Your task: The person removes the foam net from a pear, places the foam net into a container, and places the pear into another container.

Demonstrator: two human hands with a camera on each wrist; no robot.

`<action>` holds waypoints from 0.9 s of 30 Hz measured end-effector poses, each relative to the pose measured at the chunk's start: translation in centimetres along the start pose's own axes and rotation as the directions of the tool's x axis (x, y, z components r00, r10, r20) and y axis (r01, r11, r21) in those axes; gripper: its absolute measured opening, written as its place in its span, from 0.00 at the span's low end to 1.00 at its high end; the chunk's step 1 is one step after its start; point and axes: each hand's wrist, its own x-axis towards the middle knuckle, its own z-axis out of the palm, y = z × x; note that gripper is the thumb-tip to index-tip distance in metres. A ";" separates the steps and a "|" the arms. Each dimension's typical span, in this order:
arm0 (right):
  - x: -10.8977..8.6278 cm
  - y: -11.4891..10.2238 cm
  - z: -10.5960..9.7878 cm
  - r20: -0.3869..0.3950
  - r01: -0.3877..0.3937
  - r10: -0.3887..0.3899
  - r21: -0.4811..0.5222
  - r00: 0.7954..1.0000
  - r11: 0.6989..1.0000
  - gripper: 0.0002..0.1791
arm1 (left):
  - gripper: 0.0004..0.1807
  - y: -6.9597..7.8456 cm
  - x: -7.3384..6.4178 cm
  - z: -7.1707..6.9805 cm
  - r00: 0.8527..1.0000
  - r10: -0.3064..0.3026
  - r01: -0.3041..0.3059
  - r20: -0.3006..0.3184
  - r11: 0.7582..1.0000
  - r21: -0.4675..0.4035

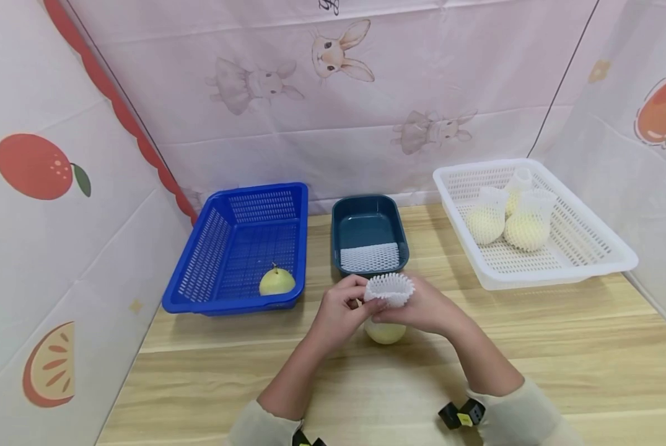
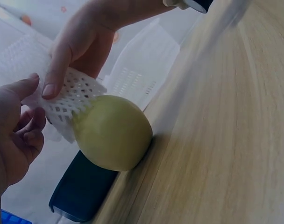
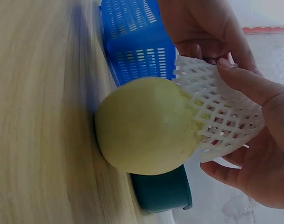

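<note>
A pale yellow-green pear (image 1: pixel 385 333) stands on the table in front of me, the top of it inside a white foam net sleeve (image 1: pixel 389 290). The sleeve's open end points up, while the lower part of the pear is bare in both wrist views. My left hand (image 1: pixel 335 314) pinches the net on one side between thumb and fingers. From the other side my right hand (image 1: pixel 433 308) grips the same net, its thumb (image 3: pixel 247 81) lying along the mesh. The pear's top is hidden under the net.
A blue basket (image 1: pixel 199 306) at the left holds one bare pear (image 1: pixel 277 282). Beyond my hands, a dark green tray (image 1: pixel 368 207) contains flat foam nets (image 1: pixel 370 257). At the right, a white basket (image 1: pixel 589 269) holds three net-wrapped pears (image 1: pixel 526 231). Printed cloth walls (image 1: pixel 333 161) enclose the table.
</note>
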 end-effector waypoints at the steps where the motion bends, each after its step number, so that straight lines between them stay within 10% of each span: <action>1: 0.0 -0.1 0.1 0.001 -0.010 0.010 -0.004 1.000 1.000 0.27 | 0.08 0.1 0.0 0.0 1.000 0.003 -0.003 -0.005 1.000 -0.006; 10: -0.2 -0.5 -0.2 -0.009 -0.068 0.067 -0.043 0.998 0.997 0.26 | 0.13 0.9 0.3 0.0 1.000 0.019 -0.019 0.001 0.999 0.038; 21: 0.2 -1.2 -0.6 -0.023 0.078 -0.082 -0.140 0.996 0.987 0.24 | 0.27 3.3 2.8 0.2 0.968 0.146 -0.136 0.204 0.989 -0.062; 27: 0.6 -1.5 -1.2 -0.017 0.062 -0.063 -0.085 0.998 0.994 0.20 | 0.19 4.0 3.8 0.1 0.975 0.152 -0.134 0.161 0.984 -0.121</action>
